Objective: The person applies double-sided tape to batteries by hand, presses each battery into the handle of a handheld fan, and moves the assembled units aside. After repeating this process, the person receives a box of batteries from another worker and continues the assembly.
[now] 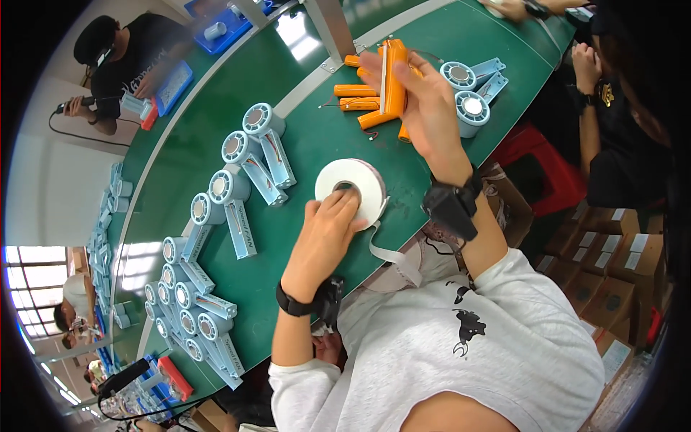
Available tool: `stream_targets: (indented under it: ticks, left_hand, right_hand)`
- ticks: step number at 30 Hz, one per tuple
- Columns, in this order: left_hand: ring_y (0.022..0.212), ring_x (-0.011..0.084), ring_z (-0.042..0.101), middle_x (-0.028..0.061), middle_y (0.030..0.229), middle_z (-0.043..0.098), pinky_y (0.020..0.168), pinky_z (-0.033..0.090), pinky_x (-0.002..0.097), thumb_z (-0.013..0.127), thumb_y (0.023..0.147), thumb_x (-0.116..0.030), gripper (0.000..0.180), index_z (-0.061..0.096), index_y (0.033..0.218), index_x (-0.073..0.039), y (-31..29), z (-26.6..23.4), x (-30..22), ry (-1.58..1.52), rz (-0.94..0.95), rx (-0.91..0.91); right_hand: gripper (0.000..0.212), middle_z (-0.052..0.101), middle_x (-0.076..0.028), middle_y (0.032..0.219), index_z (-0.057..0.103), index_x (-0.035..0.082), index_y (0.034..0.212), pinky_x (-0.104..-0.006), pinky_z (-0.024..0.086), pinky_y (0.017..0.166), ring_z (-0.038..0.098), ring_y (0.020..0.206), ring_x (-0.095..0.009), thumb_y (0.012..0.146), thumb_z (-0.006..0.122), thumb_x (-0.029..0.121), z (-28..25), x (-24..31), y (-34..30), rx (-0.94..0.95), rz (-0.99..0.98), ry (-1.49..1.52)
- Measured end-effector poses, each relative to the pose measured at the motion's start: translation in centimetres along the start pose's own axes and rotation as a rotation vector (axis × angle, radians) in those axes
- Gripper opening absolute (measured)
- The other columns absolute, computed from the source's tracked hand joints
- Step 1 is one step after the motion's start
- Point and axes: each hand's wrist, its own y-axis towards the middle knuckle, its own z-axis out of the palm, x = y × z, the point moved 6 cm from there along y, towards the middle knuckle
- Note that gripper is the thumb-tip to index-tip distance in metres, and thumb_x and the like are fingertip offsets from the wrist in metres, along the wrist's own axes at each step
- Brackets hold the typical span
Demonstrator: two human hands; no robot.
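Head view: left hand (327, 230) presses round white tape roll (350, 186); right hand (425, 101) grasps orange cylinder (394, 75).

Person, seen from above. Torso: white short-sleeved shirt with a small black printed figure on the chest; sleeves end above the elbows, forearms bare. Left hand (325, 229): bare, with a black band just behind it at the wrist and a black tag hanging off it. Right hand (425, 97): bare, with a broader black strap-mounted device at its wrist.
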Motion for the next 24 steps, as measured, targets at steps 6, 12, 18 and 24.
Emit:
stream_targets:
  ticks: [6,12,18,24]
  left_hand:
    - [0.098,0.0306,0.054,0.0095,0.106,0.058,0.087,0.042,0.0398,0.057,0.067,0.008,0.038,0.055,0.103,-0.004,3.7,-7.2,3.0,0.374,0.088,-0.432]
    - [0.085,0.0287,0.057,0.0137,0.098,0.057,0.078,0.046,0.0369,0.063,0.058,0.007,0.05,0.055,0.106,0.0,4.0,-10.9,15.6,0.51,-0.304,-0.055]
    - [0.075,0.0245,0.055,0.0134,0.087,0.055,0.068,0.047,0.0333,0.068,0.056,0.001,0.052,0.054,0.105,0.001,0.1,-14.9,6.8,0.141,-0.278,-0.219]
    - [0.082,0.0256,0.053,0.0115,0.094,0.053,0.073,0.045,0.0346,0.074,0.056,-0.005,0.053,0.054,0.105,0.0,-10.0,-7.8,2.0,0.098,-0.765,-0.141]
  right_hand:
    - [0.03,0.054,-0.025,0.112,0.048,-0.009,0.108,-0.0412,0.048,0.09,0.058,0.1,-0.032,0.084,0.057,0.007,0.1,-0.3,-3.3,0.251,0.161,-0.093]
    - [0.022,0.057,-0.021,0.104,0.055,-0.006,0.093,-0.0366,0.05,0.083,0.06,0.092,-0.027,0.073,0.062,-0.004,2.4,0.7,-4.9,0.453,0.11,-0.279]
    - [0.029,0.057,-0.017,0.1,0.056,-0.005,0.089,-0.035,0.05,0.078,0.06,0.091,-0.026,0.063,0.065,-0.014,0.9,1.4,-6.4,0.359,0.039,-0.46]
    - [0.029,0.056,-0.015,0.099,0.057,-0.004,0.089,-0.0347,0.051,0.079,0.059,0.093,-0.023,0.063,0.065,-0.013,2.1,-0.1,-7.8,0.346,0.181,-0.287]
